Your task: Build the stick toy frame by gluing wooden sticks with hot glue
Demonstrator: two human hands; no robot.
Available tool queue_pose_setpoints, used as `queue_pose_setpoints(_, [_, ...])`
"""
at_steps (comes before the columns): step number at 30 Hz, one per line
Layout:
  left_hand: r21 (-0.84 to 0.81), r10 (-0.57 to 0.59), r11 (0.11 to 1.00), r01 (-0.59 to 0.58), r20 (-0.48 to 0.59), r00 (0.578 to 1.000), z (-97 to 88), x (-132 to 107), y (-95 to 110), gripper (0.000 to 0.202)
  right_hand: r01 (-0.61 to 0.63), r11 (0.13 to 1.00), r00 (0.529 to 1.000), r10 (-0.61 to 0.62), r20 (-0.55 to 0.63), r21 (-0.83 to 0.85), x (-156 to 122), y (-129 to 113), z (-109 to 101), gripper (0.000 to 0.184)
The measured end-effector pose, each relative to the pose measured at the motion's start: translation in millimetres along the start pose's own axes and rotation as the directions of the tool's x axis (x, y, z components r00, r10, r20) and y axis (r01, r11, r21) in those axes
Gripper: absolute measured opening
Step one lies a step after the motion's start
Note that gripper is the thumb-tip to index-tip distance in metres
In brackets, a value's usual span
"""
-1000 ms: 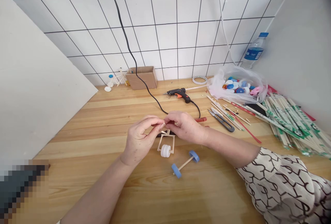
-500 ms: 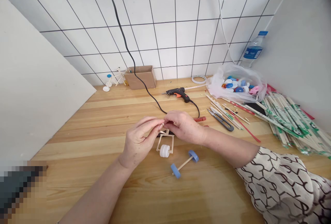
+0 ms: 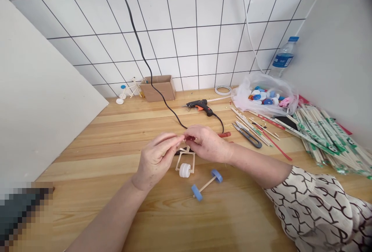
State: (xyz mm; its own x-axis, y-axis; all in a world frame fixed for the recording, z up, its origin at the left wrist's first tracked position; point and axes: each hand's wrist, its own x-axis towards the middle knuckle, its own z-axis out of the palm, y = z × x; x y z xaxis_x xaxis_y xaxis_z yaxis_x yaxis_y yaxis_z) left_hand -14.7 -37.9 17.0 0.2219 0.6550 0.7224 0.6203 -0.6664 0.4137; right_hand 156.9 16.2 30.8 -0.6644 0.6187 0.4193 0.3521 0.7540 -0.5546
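My left hand (image 3: 158, 157) is closed in a pinch, its fingertips meeting those of my right hand (image 3: 207, 143). My right hand is closed too, and whatever the two hold between them is small and mostly hidden. Just below the fingers is a small frame of wooden sticks (image 3: 194, 163) with a white bottle-cap wheel (image 3: 185, 170) at its lower end. I cannot tell whether the frame hangs from the fingers or rests on the table. Nearer to me lies a wooden stick axle (image 3: 207, 183) with a blue cap (image 3: 197, 192) on each end.
Behind my hands lie a glue gun (image 3: 200, 106) and a red-handled tool (image 3: 224, 134), partly hidden. To the right are snips (image 3: 247, 135), loose sticks, wrapped chopsticks (image 3: 322, 132) and a bag of bottle caps (image 3: 244, 100). A cardboard box (image 3: 159, 91) stands at the wall.
The fingertips have shifted slightly, and my right fingers are curled a little differently. The frame and the blue-capped axle keep nearly the same place.
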Motion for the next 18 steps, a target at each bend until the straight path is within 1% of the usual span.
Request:
queue_pose_setpoints(3, [0.008, -0.001, 1.000, 0.001, -0.005, 1.000, -0.2, -0.9, 0.0, 0.023, -0.032, 0.999, 0.998, 0.032, -0.049, 0.003, 1.2, -4.6, -10.0, 0.019])
queue_pose_setpoints(5, [0.005, -0.001, 1.000, 0.001, -0.002, 1.000, -0.6, -0.8, 0.5, 0.023, -0.058, 0.998, 0.995, 0.060, -0.085, 0.019, 2.2, -12.6, -22.4, 0.019])
queue_pose_setpoints(6, [0.001, 0.001, 1.000, -0.001, 0.001, 1.000, -0.8, -0.7, 0.7, 0.023, -0.062, 0.998, 0.993, 0.064, -0.102, 0.025, 2.3, -18.6, -30.0, 0.019])
queue_pose_setpoints(8, [-0.004, 0.004, 1.000, -0.004, 0.005, 1.000, -1.4, -0.3, 0.7, 0.024, -0.029, 0.999, 0.991, 0.031, -0.130, 0.018, 0.7, -34.5, -45.7, 0.020])
queue_pose_setpoints(10, [-0.018, 0.013, 1.000, -0.013, -0.005, 1.000, -2.0, -0.2, -0.1, 0.024, -0.012, 1.000, 0.995, 0.012, -0.101, 0.001, -4.5, -53.4, -57.7, 0.020])
queue_pose_setpoints(12, [-0.039, 0.036, 0.999, -0.036, -0.005, 0.999, -2.3, -0.7, -1.5, 0.023, 0.030, 1.000, 0.998, -0.030, 0.058, 0.000, -14.6, -71.1, -60.8, 0.021])
queue_pose_setpoints(13, [-0.045, 0.048, 0.998, -0.048, -0.004, 0.999, -2.4, -1.1, -2.3, 0.023, 0.066, 0.998, 0.982, -0.067, 0.179, 0.014, -21.8, -78.3, -58.1, 0.020])
queue_pose_setpoints(14, [-0.042, 0.055, 0.998, -0.055, -0.001, 0.998, -2.4, -1.6, -2.8, 0.024, 0.110, 0.993, 0.942, -0.118, 0.314, 0.044, -30.4, -84.3, -52.7, 0.019])
queue_pose_setpoints(16, [-0.023, 0.057, 0.998, -0.057, 0.004, 0.998, -2.3, -2.4, -3.3, 0.026, 0.146, 0.988, 0.836, -0.154, 0.526, 0.058, -50.6, -92.7, -35.9, 0.019])
queue_pose_setpoints(17, [-0.016, 0.054, 0.998, -0.054, 0.003, 0.999, -2.2, -2.5, -3.1, 0.026, 0.160, 0.985, 0.787, -0.166, 0.594, 0.065, -61.3, -95.4, -26.1, 0.019])
queue_pose_setpoints(18, [-0.014, 0.049, 0.999, -0.049, 0.004, 0.999, -2.2, -2.6, -2.7, 0.027, 0.166, 0.984, 0.762, -0.174, 0.623, 0.072, -71.6, -97.1, -16.1, 0.017])
